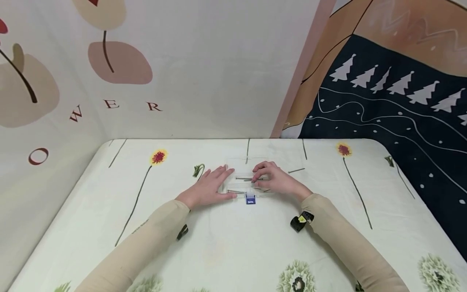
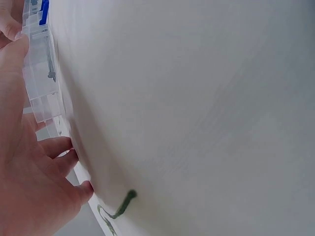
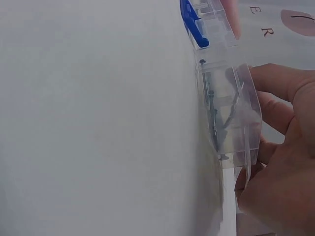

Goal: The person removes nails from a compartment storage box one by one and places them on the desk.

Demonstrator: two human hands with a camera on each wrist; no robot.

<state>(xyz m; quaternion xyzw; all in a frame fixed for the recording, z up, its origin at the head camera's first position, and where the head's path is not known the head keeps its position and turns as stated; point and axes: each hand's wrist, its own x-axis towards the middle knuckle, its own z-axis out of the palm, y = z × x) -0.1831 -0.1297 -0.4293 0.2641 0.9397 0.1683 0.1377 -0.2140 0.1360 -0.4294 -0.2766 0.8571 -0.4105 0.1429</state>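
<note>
A clear plastic compartment box (image 1: 240, 186) with a blue latch (image 1: 250, 198) lies on the cloth; its see-through lid seems folded back. Several nails (image 1: 236, 192) lie in its compartments. My left hand (image 1: 209, 187) rests at the box's left side, fingers stretched out and thumb at the front left corner. Over the right half of the box is my right hand (image 1: 275, 179), fingers bent, thumb and index finger close together on what looks like a nail. Through the clear wall in the right wrist view, a slanted nail (image 3: 233, 109) shows near those fingertips.
One loose nail (image 1: 296, 170) lies behind and right of the box. The table carries a white flower-print cloth (image 1: 219, 251). A pale printed curtain (image 1: 219, 81) hangs behind, and a dark tree-patterned cloth (image 1: 383, 109) is at the right.
</note>
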